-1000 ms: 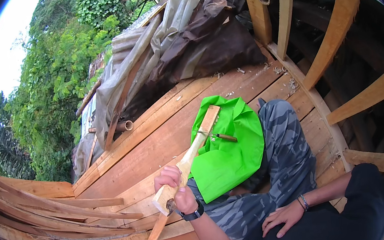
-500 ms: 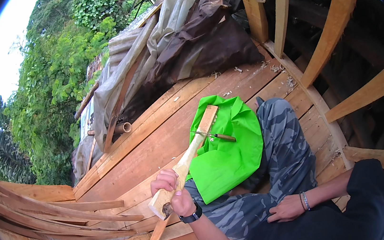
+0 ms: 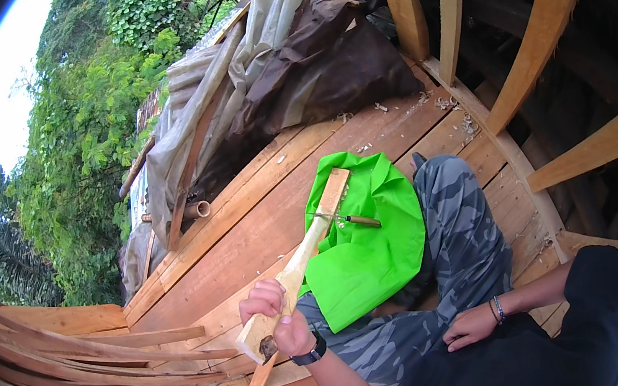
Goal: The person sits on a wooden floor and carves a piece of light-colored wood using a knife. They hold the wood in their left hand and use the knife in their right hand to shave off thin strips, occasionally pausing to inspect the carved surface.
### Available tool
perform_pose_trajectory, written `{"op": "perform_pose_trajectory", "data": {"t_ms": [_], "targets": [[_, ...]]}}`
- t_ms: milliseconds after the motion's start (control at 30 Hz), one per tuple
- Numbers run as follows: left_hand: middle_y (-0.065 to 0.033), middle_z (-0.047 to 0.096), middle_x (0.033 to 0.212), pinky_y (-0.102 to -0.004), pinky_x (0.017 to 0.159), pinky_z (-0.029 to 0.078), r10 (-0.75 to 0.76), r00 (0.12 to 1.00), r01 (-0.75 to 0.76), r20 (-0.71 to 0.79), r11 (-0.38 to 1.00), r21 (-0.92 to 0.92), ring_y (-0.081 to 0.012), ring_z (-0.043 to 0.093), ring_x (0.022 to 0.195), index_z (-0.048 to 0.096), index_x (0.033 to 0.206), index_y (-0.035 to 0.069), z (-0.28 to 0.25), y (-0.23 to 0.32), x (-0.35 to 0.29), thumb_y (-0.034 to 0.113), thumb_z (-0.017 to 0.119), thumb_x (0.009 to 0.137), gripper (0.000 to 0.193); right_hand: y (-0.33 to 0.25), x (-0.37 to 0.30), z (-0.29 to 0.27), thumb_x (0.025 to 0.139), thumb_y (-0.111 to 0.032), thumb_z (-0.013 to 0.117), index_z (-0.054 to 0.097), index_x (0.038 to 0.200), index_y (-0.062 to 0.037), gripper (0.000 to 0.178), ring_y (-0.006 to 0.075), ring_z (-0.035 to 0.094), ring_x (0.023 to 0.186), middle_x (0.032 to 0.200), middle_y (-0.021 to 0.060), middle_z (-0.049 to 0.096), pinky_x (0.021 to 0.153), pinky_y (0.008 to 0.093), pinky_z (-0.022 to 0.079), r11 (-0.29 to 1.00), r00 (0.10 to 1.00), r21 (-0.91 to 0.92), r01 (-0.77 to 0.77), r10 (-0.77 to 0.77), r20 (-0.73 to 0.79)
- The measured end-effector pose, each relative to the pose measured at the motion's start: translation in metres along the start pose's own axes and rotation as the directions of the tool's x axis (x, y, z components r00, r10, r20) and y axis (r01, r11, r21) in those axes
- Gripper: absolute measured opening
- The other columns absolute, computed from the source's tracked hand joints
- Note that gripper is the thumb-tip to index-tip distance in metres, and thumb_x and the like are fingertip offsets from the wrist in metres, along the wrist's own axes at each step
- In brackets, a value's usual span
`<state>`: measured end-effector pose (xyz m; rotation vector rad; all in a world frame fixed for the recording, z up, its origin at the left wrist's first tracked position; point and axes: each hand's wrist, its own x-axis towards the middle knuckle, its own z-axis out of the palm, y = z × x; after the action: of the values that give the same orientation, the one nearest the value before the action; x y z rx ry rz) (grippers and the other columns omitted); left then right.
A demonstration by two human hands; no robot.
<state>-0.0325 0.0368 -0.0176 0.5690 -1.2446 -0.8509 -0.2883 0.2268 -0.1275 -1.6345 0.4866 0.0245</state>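
Note:
My left hand (image 3: 276, 316), with a dark watch on its wrist, is closed round the near end of a long carved piece of pale wood (image 3: 307, 253). A dark knot or hollow shows in that end, by my thumb. The piece narrows along its middle and widens to a squared block resting on a bright green cloth (image 3: 372, 270) over my lap. Across the wood lies the thin blade of a hand tool with a brown wooden handle (image 3: 363, 221); its exact kind I cannot tell. My right hand (image 3: 470, 327) rests on my lap, fingers loosely out, holding nothing.
Planks (image 3: 230, 237) form the floor, with shavings (image 3: 468, 123) scattered on it. Curved upright timbers (image 3: 534, 34) stand along the right. Bent wooden strips (image 3: 106, 364) are stacked at lower left. A grey and brown tarp (image 3: 323, 60) covers a heap at the back.
My right hand has shifted slightly to the right on my lap. The left hand and the near end of the wood have moved a little left and down. The hand tool stays across the wood.

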Motion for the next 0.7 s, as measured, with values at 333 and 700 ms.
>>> {"op": "perform_pose_trajectory", "data": {"t_ms": [333, 700], "targets": [[-0.0039, 0.031, 0.063, -0.031, 0.064, 0.031, -0.008, 1.0, 0.008, -0.015, 1.0, -0.024, -0.0152, 0.03, 0.061, 0.032, 0.074, 0.009, 0.004, -0.003, 0.003, 0.013, 0.048, 0.055, 0.024, 0.004, 0.024, 0.02, 0.096, -0.023, 0.057, 0.053, 0.078, -0.0089, 0.023, 0.0024, 0.038, 0.064, 0.07, -0.0067, 0.049, 0.058, 0.0229, 0.036, 0.403, 0.913, 0.915, 0.016, 0.367, -0.177], [-0.0042, 0.031, 0.064, -0.0304, 0.063, 0.031, 0.027, 0.999, -0.026, -0.037, 0.999, 0.022, -0.0151, 0.03, 0.061, 0.033, 0.075, 0.009, -0.012, 0.001, -0.004, 0.013, 0.049, 0.057, 0.025, 0.006, 0.039, -0.027, 0.087, -0.026, 0.066, 0.048, 0.08, -0.0038, 0.029, 0.0199, 0.05, 0.059, 0.062, 0.0075, 0.051, 0.055, 0.0349, 0.038, 0.994, 0.858, 0.099, 0.042, 0.015, -0.514]]}}
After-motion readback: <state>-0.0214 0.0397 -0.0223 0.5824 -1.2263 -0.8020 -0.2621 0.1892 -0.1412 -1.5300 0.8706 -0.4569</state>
